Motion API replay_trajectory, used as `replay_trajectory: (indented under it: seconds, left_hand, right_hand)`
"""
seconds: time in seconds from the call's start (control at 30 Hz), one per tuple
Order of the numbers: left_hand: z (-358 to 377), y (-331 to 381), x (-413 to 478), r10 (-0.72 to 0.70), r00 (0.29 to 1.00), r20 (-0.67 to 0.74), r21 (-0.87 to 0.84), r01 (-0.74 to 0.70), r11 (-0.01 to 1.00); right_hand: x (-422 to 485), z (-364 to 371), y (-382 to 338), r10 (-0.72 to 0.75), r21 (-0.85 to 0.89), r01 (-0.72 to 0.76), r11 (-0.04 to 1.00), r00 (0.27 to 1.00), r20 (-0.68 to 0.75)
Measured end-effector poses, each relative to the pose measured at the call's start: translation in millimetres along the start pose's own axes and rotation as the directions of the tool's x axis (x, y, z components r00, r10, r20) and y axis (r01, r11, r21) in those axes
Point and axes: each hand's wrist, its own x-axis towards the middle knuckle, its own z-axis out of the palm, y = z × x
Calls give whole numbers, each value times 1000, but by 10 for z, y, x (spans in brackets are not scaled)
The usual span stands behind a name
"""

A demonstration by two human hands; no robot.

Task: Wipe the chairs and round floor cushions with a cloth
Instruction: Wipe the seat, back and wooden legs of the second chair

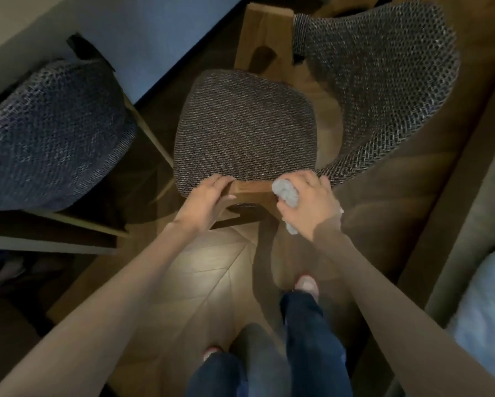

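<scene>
Legs in jeans stand at the bottom of the frame on the wood floor. Both arms reach up to the chair at centre, whose woven back curves through the upper right. The left hand grasps the wooden rail under the seat's front edge, fingers curled over it. The right hand clutches a bunched grey cloth, held against the seat's front right corner. A second chair sits at the left edge.
</scene>
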Motion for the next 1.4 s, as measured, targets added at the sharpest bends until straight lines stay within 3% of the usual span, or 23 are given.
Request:
replay_trajectory:
  seconds: [0.1,0.17,0.3,0.5,0.67,0.73,0.83,0.93,1.07,1.13,1.27,1.4]
  left_hand:
    - [239,-130,-49,10,982,-190,-141,-37,989]
    - [445,-236,-28,-4,944,-329,-199,-65,978]
    - [722,-428,75,49,854,-517,-235,-197,952]
    - [987,-521,177,98,735,-671,-359,-438,824]
    - [1101,-579,237,95,717,-690,-499,-567,655]
    - [1105,-642,230,125,731,-671,-508,-576,641]
    - [1048,-772,167,148,784,-603,-524,-530,667]
    - [977,-859,135,156,833,-530,-540,-474,695]
    - [966,-962,109,192,845,-499,-578,-489,653]
    - [1006,-1044,88,190,844,-502,-588,-494,640]
    - [1115,-1226,11,120,863,-491,-601,-436,670]
    - [1080,-1307,-85,118,884,-453,-591,-397,702]
  right_hand:
    - [-33,197,21,-25,-12,23,1000,975,-223]
    - [-21,367,56,-90,-28,86,996,910,-406]
    - [55,652,156,-182,-72,176,982,751,-635]
    - [39,1024,230,-235,-71,309,948,535,-811]
    - [86,1316,141,-205,-44,388,921,384,-900]
    - [69,1428,109,-153,9,438,899,333,-931]
    - [51,1557,17,-130,20,426,904,319,-939]
    - [69,1556,-106,-166,-14,395,919,355,-920]
    - [144,1603,-242,-392,-149,497,855,430,-814]
    - [181,1718,-322,-511,-199,587,785,431,-744]
    - [253,1974,-321,-592,-208,667,715,421,-687]
    - [266,2087,-24,-786,-300,743,598,471,-401]
